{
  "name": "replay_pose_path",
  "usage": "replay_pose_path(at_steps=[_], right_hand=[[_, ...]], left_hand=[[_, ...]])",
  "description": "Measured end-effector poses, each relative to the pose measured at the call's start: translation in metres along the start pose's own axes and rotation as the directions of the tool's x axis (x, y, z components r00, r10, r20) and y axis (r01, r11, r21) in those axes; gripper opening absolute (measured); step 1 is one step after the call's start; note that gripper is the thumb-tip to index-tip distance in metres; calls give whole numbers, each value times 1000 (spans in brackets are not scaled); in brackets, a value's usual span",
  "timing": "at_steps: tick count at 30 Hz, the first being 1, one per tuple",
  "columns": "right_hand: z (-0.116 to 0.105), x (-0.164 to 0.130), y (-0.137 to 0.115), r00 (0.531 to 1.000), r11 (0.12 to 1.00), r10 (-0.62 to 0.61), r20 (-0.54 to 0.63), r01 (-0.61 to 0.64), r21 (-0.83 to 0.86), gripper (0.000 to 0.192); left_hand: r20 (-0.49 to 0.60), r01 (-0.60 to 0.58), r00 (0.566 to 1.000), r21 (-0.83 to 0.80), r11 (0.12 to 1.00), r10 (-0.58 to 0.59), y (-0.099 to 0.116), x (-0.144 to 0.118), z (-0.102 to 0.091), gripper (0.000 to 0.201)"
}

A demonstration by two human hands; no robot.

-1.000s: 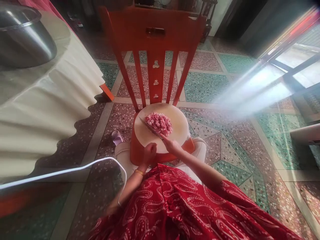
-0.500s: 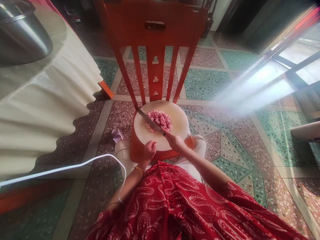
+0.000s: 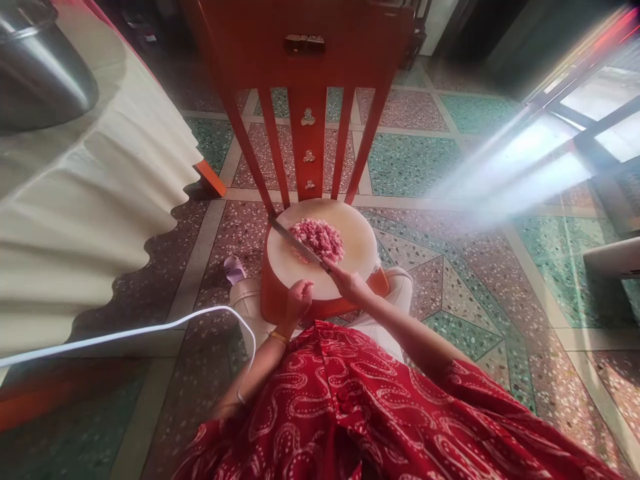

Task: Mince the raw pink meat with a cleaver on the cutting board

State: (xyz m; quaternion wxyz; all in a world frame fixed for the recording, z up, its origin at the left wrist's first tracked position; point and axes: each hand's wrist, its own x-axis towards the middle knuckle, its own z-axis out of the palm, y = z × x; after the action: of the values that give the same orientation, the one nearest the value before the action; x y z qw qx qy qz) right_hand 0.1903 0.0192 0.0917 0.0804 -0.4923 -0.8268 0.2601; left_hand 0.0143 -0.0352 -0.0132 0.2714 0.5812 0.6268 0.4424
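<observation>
We have a round, cream-coloured cutting board on the seat of a red-brown wooden chair, and we take that board as our landmark. A loose mound of pink, finely chopped meat sits around its middle, a little toward the chair back. Our right hand, at the board's near right, is closed around the handle of a long, dark-grey metal knife. The blade slants across the mound's near-left side, its tip at the board's far-left rim; we cannot tell whether it touches the meat. Our left hand is at the board's near edge, fingers loosely curled; we cannot tell whether it holds anything or touches the board.

We judge the left fingers to be the main worry: if they stray inward during a stroke, the blade could nick them. A broad sweep could push crumbs of meat over the rim, and a hard chop might make the board slide on the chair. The white, thin cable left of the board runs by our left forearm, and a snag could jerk that arm.
</observation>
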Motion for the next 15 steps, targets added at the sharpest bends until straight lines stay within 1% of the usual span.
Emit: replay_pose_path(at_steps=[2, 3, 5, 8, 9, 10, 13, 14, 15], right_hand=[[1, -1, 3, 997, 999, 44, 56, -43, -22, 44], [0, -2, 4, 997, 999, 53, 54, -53, -12, 43], [-6, -2, 2, 999, 998, 36, -13, -36, 50, 43], [-12, 3, -2, 989, 991, -11, -147, 31, 130, 46], [-11, 6, -2, 987, 990, -5, -164, 27, 135, 47], [-10, 9, -1, 988, 992, 17, -154, 3, 128, 47], [-11, 19, 4, 992, 989, 115, -42, -110, 100, 44], [-15, 21, 4, 992, 987, 123, -22, -120, 110, 43], [-20, 23, 4, 993, 985, 112, -32, -107, 136, 43]], left_hand=[[-3, 15, 1000, 0, 1000, -15, 1, 0, 0, 17], [-2, 17, 1000, 8, 1000, -17, 1, -1, 0, 17], [4, 7, 1000, 31, 999, -7, 1, 0, 0, 17], [13, -22, 1000, 42, 999, 21, -1, 0, 1, 17], [13, -26, 1000, 40, 999, 26, -2, 0, 1, 18], [14, -26, 1000, 38, 999, 25, -3, 0, 2, 18], [10, -10, 1000, 36, 999, 10, -5, 0, 2, 17], [8, -12, 1000, 39, 999, 11, -5, 0, 2, 17], [7, -17, 1000, 43, 999, 17, -5, 0, 2, 16]])
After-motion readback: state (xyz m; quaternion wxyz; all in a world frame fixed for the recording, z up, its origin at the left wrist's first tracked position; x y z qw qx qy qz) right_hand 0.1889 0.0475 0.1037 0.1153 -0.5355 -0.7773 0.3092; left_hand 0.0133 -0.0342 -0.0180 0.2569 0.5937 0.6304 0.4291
